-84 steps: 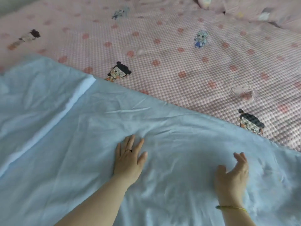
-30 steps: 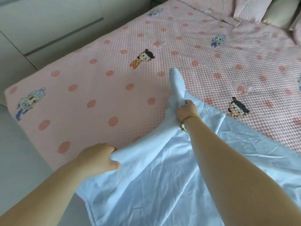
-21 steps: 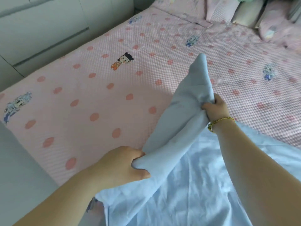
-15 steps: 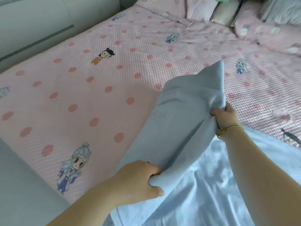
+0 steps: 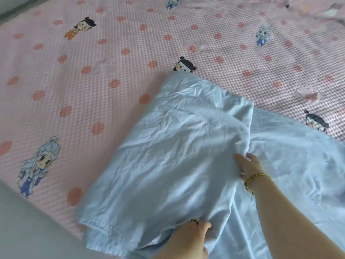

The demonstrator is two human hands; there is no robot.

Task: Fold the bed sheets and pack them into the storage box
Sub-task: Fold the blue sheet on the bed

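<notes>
The light blue bed sheet [image 5: 168, 156] lies on the pink bed cover [image 5: 74, 90], along the near edge of the bed. Its left part is folded over onto the rest, which spreads to the right. The near corner of the folded part reaches the bed's near edge.

The left hand [image 5: 188, 238], with a dark ring [image 5: 194, 221], grips the folded layer at this near edge. The thumb is on top and the other fingers are hidden under the cloth. The right hand [image 5: 251, 166], with a gold bracelet [image 5: 257, 178], is at the free edge of the folded part. Its fingers look almost straight against the cloth, but I cannot tell if the thumb pinches it. No storage box is visible.

I think the fold may come out uneven. At the near corner two hems do not match and many wrinkles are closed inside. The cloth looks smooth, so a pull toward the edge could make it slide off the bed.

Half a second ago both hands held this part up in the air, and the right hand was closed around it. Now it is laid down.
</notes>
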